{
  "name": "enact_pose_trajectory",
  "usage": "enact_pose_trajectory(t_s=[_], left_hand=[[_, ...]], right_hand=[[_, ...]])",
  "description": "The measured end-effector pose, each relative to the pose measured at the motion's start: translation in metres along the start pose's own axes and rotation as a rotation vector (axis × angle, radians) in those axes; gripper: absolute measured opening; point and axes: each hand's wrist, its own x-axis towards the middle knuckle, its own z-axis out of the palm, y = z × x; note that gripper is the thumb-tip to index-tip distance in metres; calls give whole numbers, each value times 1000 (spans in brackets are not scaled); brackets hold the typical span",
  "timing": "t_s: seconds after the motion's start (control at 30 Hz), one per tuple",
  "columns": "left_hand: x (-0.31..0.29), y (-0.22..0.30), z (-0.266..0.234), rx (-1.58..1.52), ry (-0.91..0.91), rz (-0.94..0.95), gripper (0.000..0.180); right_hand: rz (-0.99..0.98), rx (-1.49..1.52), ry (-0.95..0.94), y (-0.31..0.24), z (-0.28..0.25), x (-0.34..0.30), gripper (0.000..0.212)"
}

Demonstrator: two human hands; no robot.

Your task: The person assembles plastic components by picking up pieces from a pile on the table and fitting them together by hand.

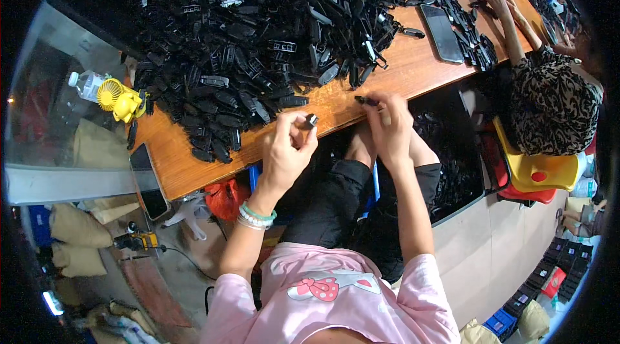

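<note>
My left hand (285, 153) is pinched round a small black plastic part (311, 121) with a shiny face, just over the table's front edge. A hand's width to the right, my right hand (391, 127) grips a thin dark plastic piece (365, 100) between thumb and fingers. The two held pieces are apart from each other. Beyond my hands, a big heap of black plastic parts (258, 66), some long and rounded, some frame-like, covers much of the wooden table (413, 82).
A phone (442, 32) lies on the table at right, another phone (150, 179) at the left edge. A yellow fan (119, 100) and clear bottle (87, 83) stand at far left. A co-worker's hands (494, 1) handle parts at right, near a yellow stool (539, 169).
</note>
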Motion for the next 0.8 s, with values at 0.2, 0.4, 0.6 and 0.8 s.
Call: enact_pose_trajectory(t_s=[0.2,0.4,0.6,0.8], left_hand=[[-12,30,-9,-514,-191,-301,29],[-12,38,-22,-445,-237,-253,26],[-6,42,-30,-172,-234,-1,29],[-4,45,-40,-162,-254,134,26]], right_hand=[[608,1141,-332,-47,-4,-32,36],[556,1127,-300,-59,-9,-38,34],[322,846,-401,-64,-18,-32,29],[-59,406,-443,-72,-24,-33,43]])
